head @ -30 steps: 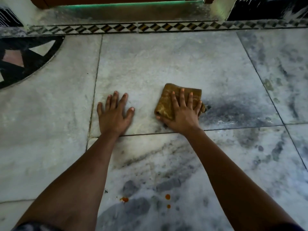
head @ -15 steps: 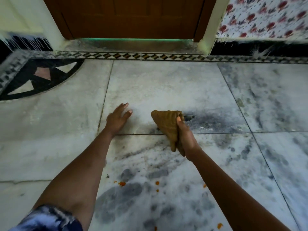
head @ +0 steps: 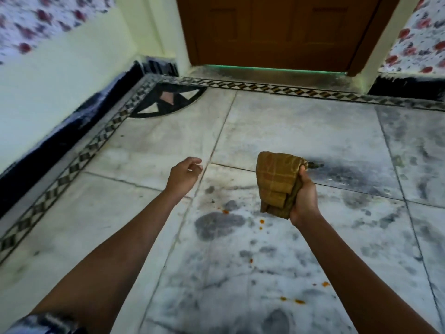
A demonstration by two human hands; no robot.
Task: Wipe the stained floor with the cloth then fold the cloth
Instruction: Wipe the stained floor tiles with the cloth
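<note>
Right hand [head: 304, 196] gripped the bunched cloth [head: 277, 182] above the floor [head: 289, 249], nearer than the door [head: 277, 30]; left hand [head: 184, 175] loosely curled, empty. Cloth judged soft, light; best held by corners for folding

Home entrance hall, marble floor [head: 301, 131], wooden door [head: 272, 30], floral wall [head: 419, 37]

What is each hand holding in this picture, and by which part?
The right hand grips the folded cloth along its right edge, thumb near the top corner. The left hand holds nothing.
</note>
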